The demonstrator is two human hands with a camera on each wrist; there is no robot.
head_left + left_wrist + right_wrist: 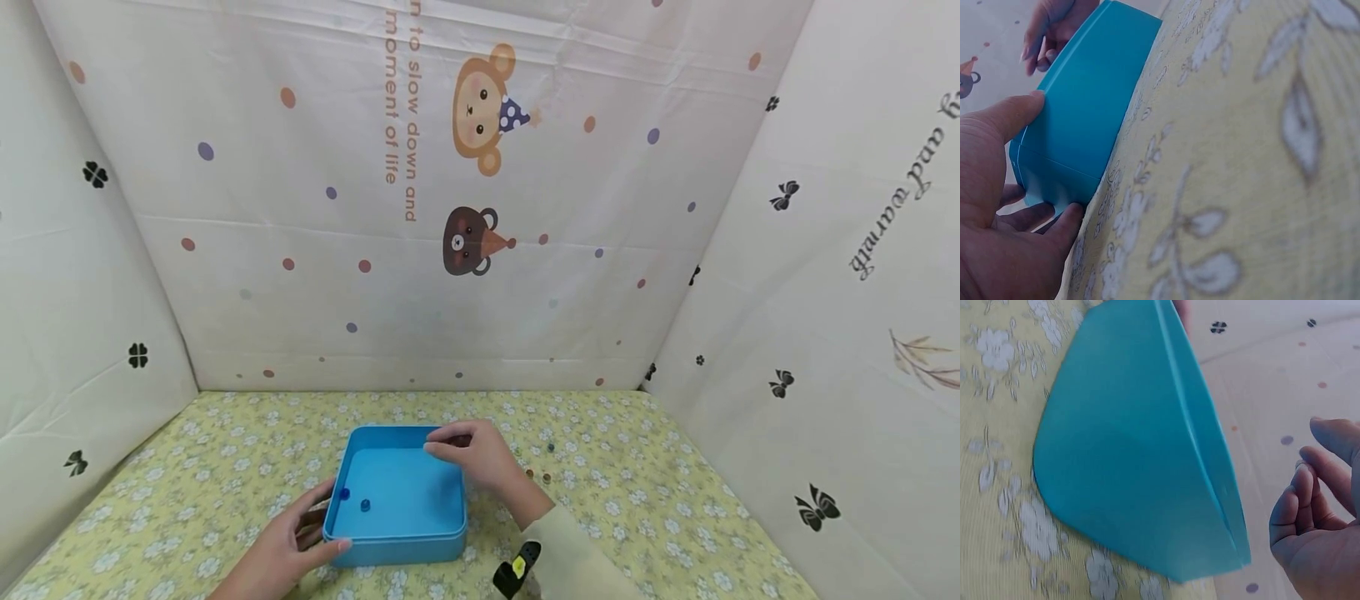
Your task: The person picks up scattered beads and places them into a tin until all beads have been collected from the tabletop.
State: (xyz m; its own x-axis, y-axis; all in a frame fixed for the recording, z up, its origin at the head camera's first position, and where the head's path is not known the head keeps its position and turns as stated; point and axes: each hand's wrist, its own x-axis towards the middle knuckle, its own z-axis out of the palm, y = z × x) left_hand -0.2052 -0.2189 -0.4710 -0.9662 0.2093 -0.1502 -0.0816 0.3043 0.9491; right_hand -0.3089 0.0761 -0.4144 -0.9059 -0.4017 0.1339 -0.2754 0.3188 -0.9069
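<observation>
A blue open-topped box [397,548] rests on the flowered cloth, with two dark blue beads, one bead [365,505] on its floor and another bead [345,494] by its left wall. My left hand [288,537] holds the near left corner, its thumb near the rim and its fingers at the side wall [1085,106]. Above the far right corner hovers my right hand [476,454], fingers bent and thumb close to the index finger. In the right wrist view that hand [1319,500] is apart from the box; whether a small bead sits between its fingertips cannot be made out.
Right of the box, several small beads lie loose on the cloth, among them a dark bead [551,447] and a brown bead [546,478]. A black strap with a yellow mark [517,567] is by the right sleeve. Printed cloth walls [420,333] stand around the surface.
</observation>
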